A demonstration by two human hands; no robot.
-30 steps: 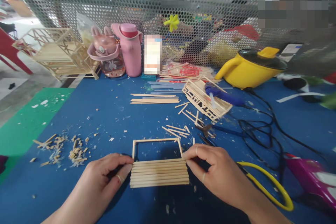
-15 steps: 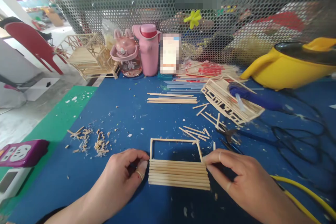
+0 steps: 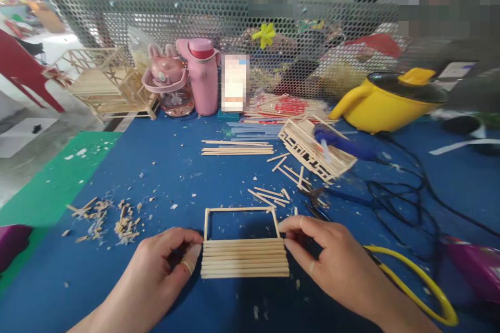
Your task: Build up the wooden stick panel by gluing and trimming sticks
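Note:
A small panel of wooden sticks [image 3: 245, 258], with an open stick frame rising from its far edge, lies flat on the blue table [image 3: 187, 177]. My left hand [image 3: 162, 265] pinches the panel's left end, thumb and fingers closed on it. At the panel's right end my right hand [image 3: 326, 257] grips the same piece, fingers curled on its edge. Loose short sticks [image 3: 269, 196] lie just beyond the frame.
Wood scraps [image 3: 109, 216] lie at the left. Long sticks [image 3: 236, 148], a stick lattice [image 3: 312, 151] with a blue glue gun [image 3: 344, 143], black cables [image 3: 402, 192], a yellow pot [image 3: 386, 104], pink bottles [image 3: 201, 75] and a stick model [image 3: 105, 83] stand farther back. A yellow hose [image 3: 422, 281] curls at right.
The view swung left and then back right. Both hands stay closed on the ends of the stick panel, which has not visibly moved on the table.

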